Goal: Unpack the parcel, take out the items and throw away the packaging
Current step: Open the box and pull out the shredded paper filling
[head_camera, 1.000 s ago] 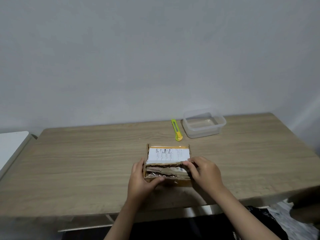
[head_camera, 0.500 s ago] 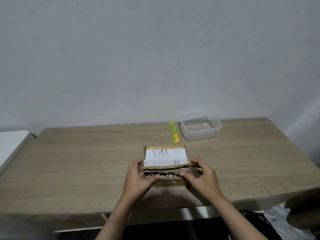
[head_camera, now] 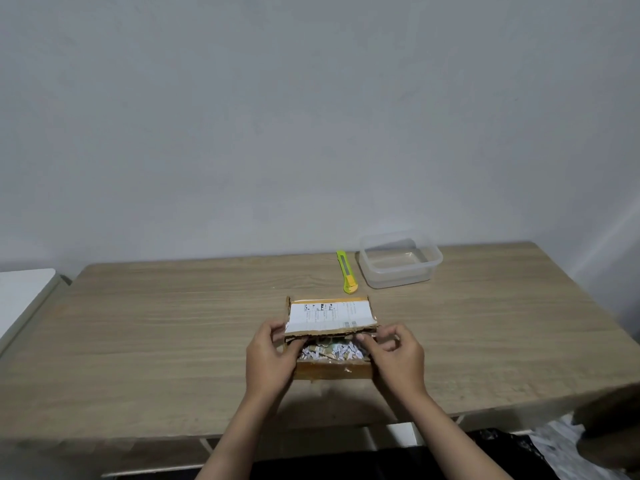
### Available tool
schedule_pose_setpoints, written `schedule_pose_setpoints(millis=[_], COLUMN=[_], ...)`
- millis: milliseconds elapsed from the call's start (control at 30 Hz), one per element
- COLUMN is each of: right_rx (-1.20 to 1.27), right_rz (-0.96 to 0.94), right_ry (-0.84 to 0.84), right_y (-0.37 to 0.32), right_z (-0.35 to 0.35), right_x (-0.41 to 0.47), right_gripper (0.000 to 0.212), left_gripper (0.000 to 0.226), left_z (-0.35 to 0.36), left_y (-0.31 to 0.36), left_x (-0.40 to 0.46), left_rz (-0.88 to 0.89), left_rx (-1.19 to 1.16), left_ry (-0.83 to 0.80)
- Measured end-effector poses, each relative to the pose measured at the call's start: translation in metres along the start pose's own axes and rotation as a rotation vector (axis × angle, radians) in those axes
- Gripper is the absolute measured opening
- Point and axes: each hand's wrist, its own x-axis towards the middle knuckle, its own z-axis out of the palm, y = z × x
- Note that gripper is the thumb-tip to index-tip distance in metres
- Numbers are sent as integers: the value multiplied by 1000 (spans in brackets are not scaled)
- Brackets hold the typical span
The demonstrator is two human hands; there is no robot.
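Item 1: cardboard parcel (head_camera: 332, 370), small, flat, sits on the tabletop (head_camera: 173, 323) near the front edge, centre. Lid flap w/ white shipping label (head_camera: 329, 315) is lifted at the near edge, hinged at the far side. Gap shows shredded paper filler (head_camera: 329, 349); contents under it not visible.

Item 2: my left hand (head_camera: 268, 362). At the parcel's left end, fingers curled onto the flap's left edge, thumb toward the opening. Gripping the box/flap.

Item 3: my right hand (head_camera: 398, 358). At the right end, fingertips pinching the flap's near right corner, other fingers curled beside the box wall.

Item 4: green-yellow utility knife (head_camera: 347, 271), lying beyond the parcel, untouched, well apart from both hands.

Item 5: clear plastic container (head_camera: 400, 259), no lid, just right of the knife, looks empty.

Step in hand, as I judge it: opening. Flap is part-raised, nothing taken out yet. Early in the task.

Next move calls for: fold the flap fully back w/ both hands so it stays up, then dig thru the filler for the items. Go gently, since the loose shreds could spill onto the tabletop. Container prob. takes the items; disposal spot for packaging not clear from here.
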Motion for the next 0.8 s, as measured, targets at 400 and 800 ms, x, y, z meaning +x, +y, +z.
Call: schedule_pose_setpoints(millis=[400,800], right_rx=[-114,-235], right_rz=[-166,-239], right_ry=[-89,-121], right_y=[-4,-3], right_z=[6,14], right_x=[5,7], right_gripper=[30,49], left_gripper=[22,45], left_z=[0,-20], left_y=[-7,-5], left_x=[5,34], left_rz=[16,163], left_rx=[47,325], left_ry=[29,-129])
